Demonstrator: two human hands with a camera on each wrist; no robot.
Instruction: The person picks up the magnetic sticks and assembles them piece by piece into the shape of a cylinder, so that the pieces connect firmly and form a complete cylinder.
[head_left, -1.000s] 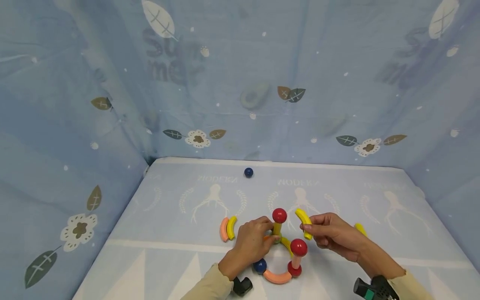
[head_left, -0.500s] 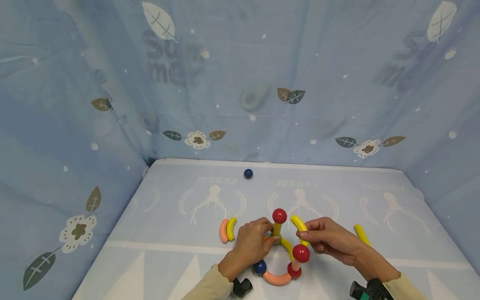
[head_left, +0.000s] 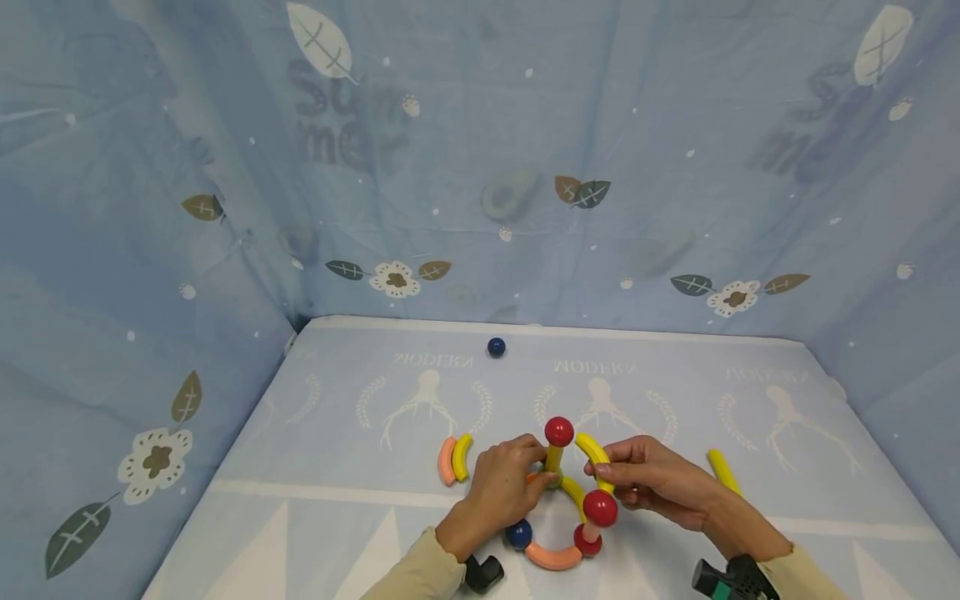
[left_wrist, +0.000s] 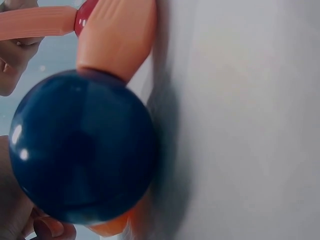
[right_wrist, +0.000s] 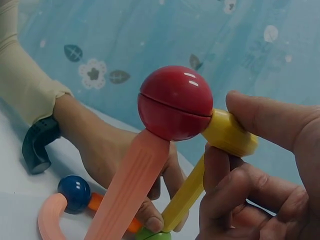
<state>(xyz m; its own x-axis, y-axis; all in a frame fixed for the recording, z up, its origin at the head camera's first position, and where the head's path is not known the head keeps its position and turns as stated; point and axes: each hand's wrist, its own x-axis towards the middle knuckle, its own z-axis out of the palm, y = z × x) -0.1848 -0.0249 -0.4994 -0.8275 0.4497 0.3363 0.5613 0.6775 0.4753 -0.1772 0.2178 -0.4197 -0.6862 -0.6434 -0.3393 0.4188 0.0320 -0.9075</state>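
Observation:
My right hand (head_left: 660, 483) pinches a yellow curved stick (head_left: 591, 448) between thumb and fingers. One end of that stick touches the red ball (head_left: 600, 507) on top of a pink upright stick (right_wrist: 132, 185). My left hand (head_left: 497, 485) holds the base of the other upright, at the green ball (right_wrist: 152, 234) under a yellow straight stick (head_left: 554, 457) topped by another red ball (head_left: 558, 431). Both uprights stand on a ring of curved sticks and balls: a blue ball (head_left: 519, 533), a salmon curved stick (head_left: 553, 557), a lower red ball (head_left: 588, 540). Left fingers partly hide the ring's orange piece (right_wrist: 96, 201).
Left of the ring lie a salmon curved stick (head_left: 447, 461) and a yellow curved stick (head_left: 462, 457). A loose blue ball (head_left: 497, 347) sits near the table's back edge. Beyond my right hand lies another yellow stick (head_left: 723, 472). Patterned cloth (head_left: 480, 167) encloses the table.
My right hand has moved left and down, bringing the yellow curved stick from beside the structure to the near red ball. That ball has shifted slightly. My left hand stays put.

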